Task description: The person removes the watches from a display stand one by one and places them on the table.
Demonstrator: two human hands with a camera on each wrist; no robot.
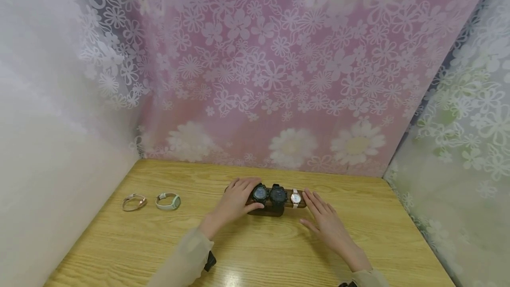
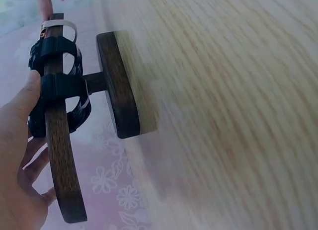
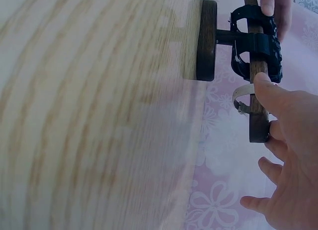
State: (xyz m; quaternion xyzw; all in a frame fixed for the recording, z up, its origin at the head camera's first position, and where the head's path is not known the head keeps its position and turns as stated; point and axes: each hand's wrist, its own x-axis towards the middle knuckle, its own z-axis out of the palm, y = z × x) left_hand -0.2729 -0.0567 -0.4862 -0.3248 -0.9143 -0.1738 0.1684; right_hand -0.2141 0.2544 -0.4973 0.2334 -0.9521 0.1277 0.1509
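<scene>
The leftmost black round-faced wristwatch (image 1: 260,193), on the dark wooden T-shaped stand (image 1: 271,211), is loosely clasped by the left grip (image 1: 236,198); the stand's end is best steadied lightly by the straight-fingered right grip (image 1: 328,227)

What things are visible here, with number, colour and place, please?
Backdrop: 1, pink with white flowers, at back
Table: 1, yellowish, before backdrop
Watch stand: 1, dark brown, on table
Large watches: 2, black, on stand
White-strapped watch: 1, white, stand's right end
Mint watch: 1, pale green, table's left
Loop, perhaps a watch: 1, pinkish, far left
Side hangings: 2, whitish, both sides
Sleeves: 2, beige, forearms
Wrist gear: 2, black, at sleeves
Left hand: 1, bare, at left large watch
Right hand: 1, bare, stand's right
</scene>
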